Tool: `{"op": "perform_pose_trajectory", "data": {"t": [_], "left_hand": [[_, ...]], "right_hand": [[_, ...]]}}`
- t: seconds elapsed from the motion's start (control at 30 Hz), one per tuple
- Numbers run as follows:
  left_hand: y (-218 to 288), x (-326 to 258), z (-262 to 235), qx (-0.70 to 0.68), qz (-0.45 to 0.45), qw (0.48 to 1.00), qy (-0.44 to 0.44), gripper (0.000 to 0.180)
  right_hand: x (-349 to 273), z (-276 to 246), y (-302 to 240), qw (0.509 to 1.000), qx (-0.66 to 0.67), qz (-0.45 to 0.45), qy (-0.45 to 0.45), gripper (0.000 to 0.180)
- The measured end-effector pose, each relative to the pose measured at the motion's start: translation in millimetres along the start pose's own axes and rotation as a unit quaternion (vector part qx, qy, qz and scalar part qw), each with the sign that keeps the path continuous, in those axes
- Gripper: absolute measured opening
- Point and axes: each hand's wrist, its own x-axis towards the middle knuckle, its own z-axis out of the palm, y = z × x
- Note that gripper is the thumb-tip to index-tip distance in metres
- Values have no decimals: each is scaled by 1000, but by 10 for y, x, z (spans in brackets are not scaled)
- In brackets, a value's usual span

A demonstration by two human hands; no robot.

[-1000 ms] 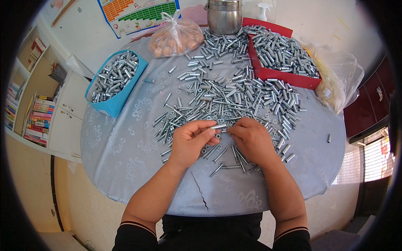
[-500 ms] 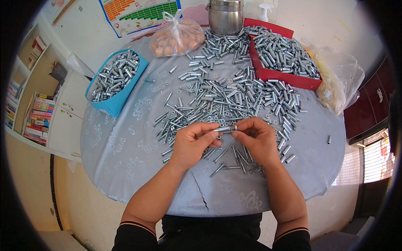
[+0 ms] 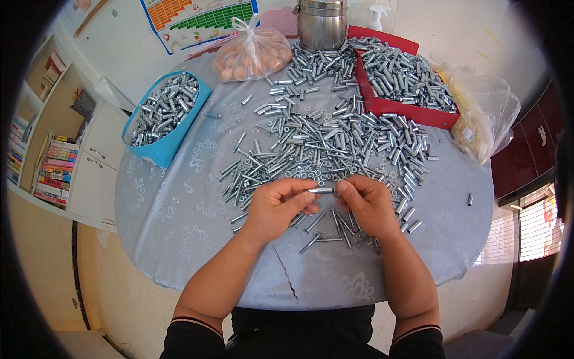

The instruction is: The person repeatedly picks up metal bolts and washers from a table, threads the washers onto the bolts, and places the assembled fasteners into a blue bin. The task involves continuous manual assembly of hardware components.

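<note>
My left hand (image 3: 278, 206) and right hand (image 3: 368, 203) have lifted off the worktop (image 3: 179, 221), fingers now pinching one metal sleeve (image 3: 321, 191) between them.

bright, smooth metal sleeve (image 3: 321, 191) pinched between left hand (image 3: 277, 206) and right hand (image 3: 369, 205); loose metal pieces (image 3: 323, 149) of the same shiny silver finish. tablecloth (image 3: 173, 209): pale grey, slightly glossy sheet (plastic-coated by its look) with a faint floral print and a crack at the near edge. blue tray (image 3: 164, 149) and red tray (image 3: 400, 110): matt. steel pot (image 3: 321, 24): brushed, reflective. bags (image 3: 254, 54): thin clear plastic film, crinkled.
</note>
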Motion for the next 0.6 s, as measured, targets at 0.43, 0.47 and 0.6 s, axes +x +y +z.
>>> {"op": "perform_pose_trajectory", "data": {"t": [0.43, 0.47, 0.6], "left_hand": [[22, 6, -10, -27, -3, 1000, 3, 23], [18, 3, -11, -22, 2, 1000, 1, 23], [49, -2, 32, -21, -16, 1000, 0, 23]], "right_hand": [[-12, 7, -22, 994, -38, -105, 10, 15], [-18, -28, -37, 994, -64, -93, -9, 18], [-7, -64, 111, 998, 9, -56, -21, 16]]}}
